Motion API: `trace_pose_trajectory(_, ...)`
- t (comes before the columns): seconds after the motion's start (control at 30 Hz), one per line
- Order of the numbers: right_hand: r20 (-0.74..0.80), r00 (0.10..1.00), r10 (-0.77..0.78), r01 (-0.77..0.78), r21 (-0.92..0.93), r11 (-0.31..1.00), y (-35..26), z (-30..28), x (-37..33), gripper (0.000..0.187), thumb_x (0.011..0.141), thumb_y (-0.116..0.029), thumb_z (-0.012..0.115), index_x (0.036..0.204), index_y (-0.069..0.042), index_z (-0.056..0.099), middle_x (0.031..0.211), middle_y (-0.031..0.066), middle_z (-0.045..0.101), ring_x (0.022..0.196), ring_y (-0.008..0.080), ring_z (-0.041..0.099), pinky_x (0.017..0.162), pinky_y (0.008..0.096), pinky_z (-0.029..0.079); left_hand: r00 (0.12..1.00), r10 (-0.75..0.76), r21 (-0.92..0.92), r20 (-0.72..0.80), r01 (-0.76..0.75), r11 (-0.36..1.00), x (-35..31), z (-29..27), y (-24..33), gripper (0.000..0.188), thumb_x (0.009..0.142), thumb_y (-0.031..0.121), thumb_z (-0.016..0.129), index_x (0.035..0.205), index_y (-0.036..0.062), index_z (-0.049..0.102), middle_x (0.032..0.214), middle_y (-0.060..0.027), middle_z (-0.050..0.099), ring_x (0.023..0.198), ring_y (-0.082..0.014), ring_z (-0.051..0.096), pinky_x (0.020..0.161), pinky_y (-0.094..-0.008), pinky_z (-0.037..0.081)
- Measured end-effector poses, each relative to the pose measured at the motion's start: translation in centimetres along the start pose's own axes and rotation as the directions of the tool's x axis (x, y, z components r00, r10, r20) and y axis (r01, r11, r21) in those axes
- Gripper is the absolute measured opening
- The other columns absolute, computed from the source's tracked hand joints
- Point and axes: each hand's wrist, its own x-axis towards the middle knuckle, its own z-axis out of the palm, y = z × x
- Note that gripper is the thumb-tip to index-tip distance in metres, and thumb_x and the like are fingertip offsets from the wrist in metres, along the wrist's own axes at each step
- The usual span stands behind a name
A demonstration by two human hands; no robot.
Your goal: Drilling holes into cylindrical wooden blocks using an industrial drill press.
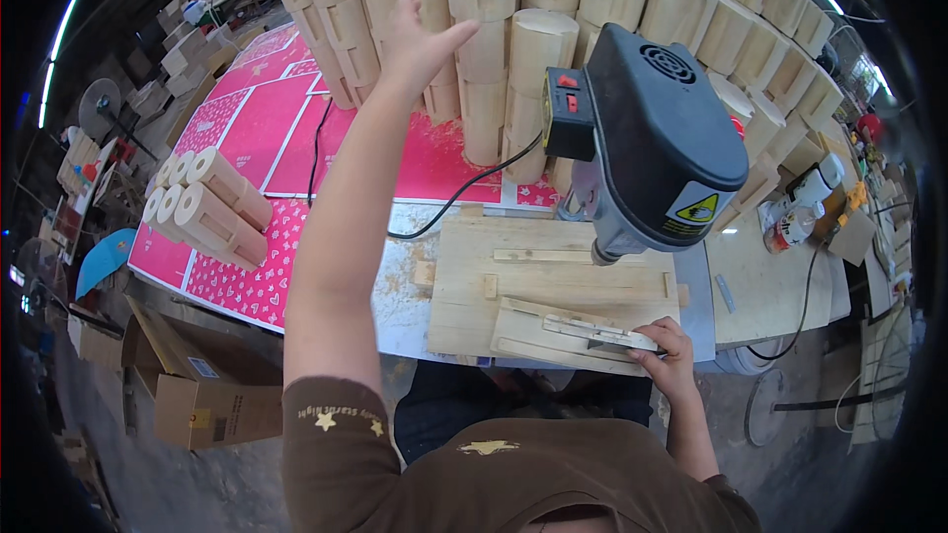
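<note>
My left hand (425,39) is raised at the end of an outstretched arm, thumb and fingers apart and nothing in it. It is in front of tall stacks of wooden cylinders (481,49) with flat grooves down their sides; whether it touches one I cannot tell. Low at the right, my right hand (669,357) is closed on the end of a narrow pale strip (592,333), whose exact kind I cannot make out. That strip lies over a tilted wooden board (523,331) on a larger wooden base board (459,281). A black bench drill press (662,128) stands over the base board.
Several hollow wooden cylinders (212,212) lie at the left on the pink sheet (296,163). A black cable (464,188) crosses the table to the drill. Sawdust lies about. At the right are a plastic bottle (795,225) and a small blade-like strip (726,293). Cardboard boxes (217,405) stand below left.
</note>
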Motion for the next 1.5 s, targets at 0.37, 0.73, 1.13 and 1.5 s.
trace_pose_trajectory(0.37,0.006,1.0,0.019,-0.019,0.049,0.999,0.5,-0.1,-0.3,0.025,0.064,-0.005,0.074,0.089,-0.006,0.069,0.078,0.0055,0.059,0.073,0.0183,0.058,0.061,0.0281,0.046,0.97,-0.206,-0.198,-0.126,0.178,0.964,2.5,5.8,-0.2,0.102,0.056,0.027,0.084,0.133,-0.0032,0.023,0.121,-0.0204,0.05,0.109,-0.0282,0.053,0.092,-0.0345,0.044)
trace_pose_trajectory(0.73,0.028,0.998,-0.063,0.061,0.053,0.997,0.8,-0.3,-0.1,0.027,0.065,-0.001,0.073,0.091,-0.003,0.067,0.081,0.0076,0.06,0.074,0.0211,0.059,0.063,0.0293,0.047,0.98,-0.141,-0.848,0.139,0.192,0.493,-10.7,-5.4,2.3,0.067,0.074,0.023,0.068,0.131,0.0059,0.035,0.119,-0.0134,0.052,0.107,-0.0247,0.054,0.086,-0.0394,0.047)
trace_pose_trajectory(1.13,0.07,0.997,-0.04,0.04,-0.002,0.999,3.9,-1.7,4.2,0.027,0.071,-0.004,0.072,0.097,0.0,0.064,0.088,0.0081,0.061,0.085,0.0208,0.057,0.079,0.0286,0.043,0.644,-0.337,-0.269,0.687,0.656,0.706,-28.0,-7.8,2.3,0.061,0.065,0.009,0.074,0.119,0.0039,0.049,0.102,-0.0067,0.058,0.094,-0.0149,0.056,0.083,-0.0287,0.045)
trace_pose_trajectory(1.5,0.224,0.974,-0.024,0.014,0.048,0.999,4.5,-2.3,5.9,0.024,0.075,-0.008,0.071,0.097,-0.002,0.065,0.091,0.0026,0.06,0.091,0.0163,0.054,0.084,0.027,0.042,0.475,-0.325,-0.082,0.818,0.655,0.751,-26.6,-5.2,1.1,0.056,0.063,0.015,0.077,0.113,0.0024,0.055,0.091,-0.0048,0.063,0.083,-0.0115,0.058,0.073,-0.0261,0.046)
